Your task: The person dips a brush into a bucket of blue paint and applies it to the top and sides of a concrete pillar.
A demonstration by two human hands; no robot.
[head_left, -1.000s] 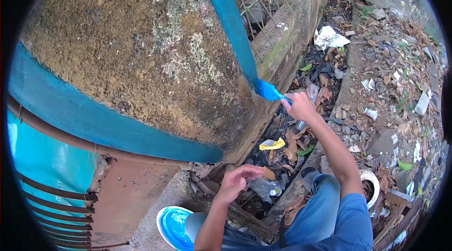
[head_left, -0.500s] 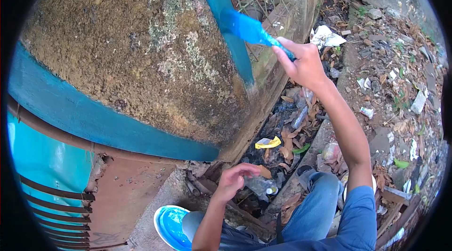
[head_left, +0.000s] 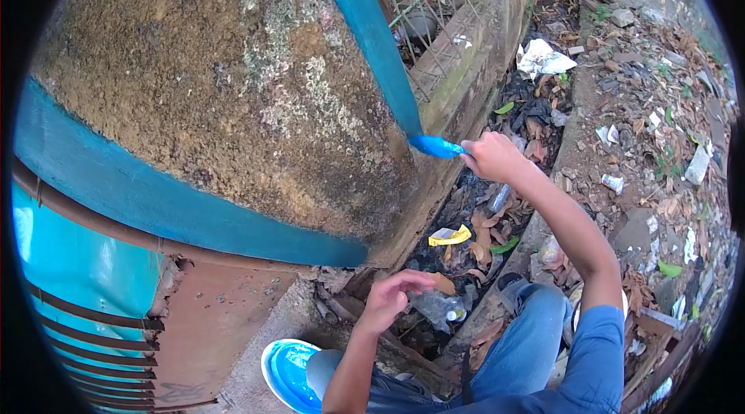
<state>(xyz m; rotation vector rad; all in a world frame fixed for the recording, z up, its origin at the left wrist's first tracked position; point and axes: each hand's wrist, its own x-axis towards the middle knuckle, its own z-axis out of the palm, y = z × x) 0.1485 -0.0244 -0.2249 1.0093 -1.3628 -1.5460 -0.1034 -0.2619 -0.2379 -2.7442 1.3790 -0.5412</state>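
Note:
My right hand [head_left: 493, 156] is closed around the handle of a blue-smeared paintbrush [head_left: 438, 147]. The brush's tip meets the lower end of a blue painted strip [head_left: 372, 49], which edges a rough, mossy wall [head_left: 233, 96]. Lower down, my left hand [head_left: 388, 299] hangs in the air with its fingers loosely curved and the thumb apart, holding nothing. A brown leaf-like scrap [head_left: 444, 284] shows just beyond its fingertips. Beside my knee is a white-rimmed tub of bright blue paint [head_left: 289, 367], partly hidden by my leg.
A second blue band [head_left: 194, 216] runs along the wall's bottom edge, above a turquoise sheet [head_left: 85, 266] and dark bars. On the right, a littered ditch holds leaves, a yellow wrapper [head_left: 450, 235] and a clear plastic bottle [head_left: 441, 309]. Behind stands a green wire fence [head_left: 415, 3].
My right hand has moved the paintbrush down along the blue strip, from its upper part to its lower end. My left hand has stayed nearly still.

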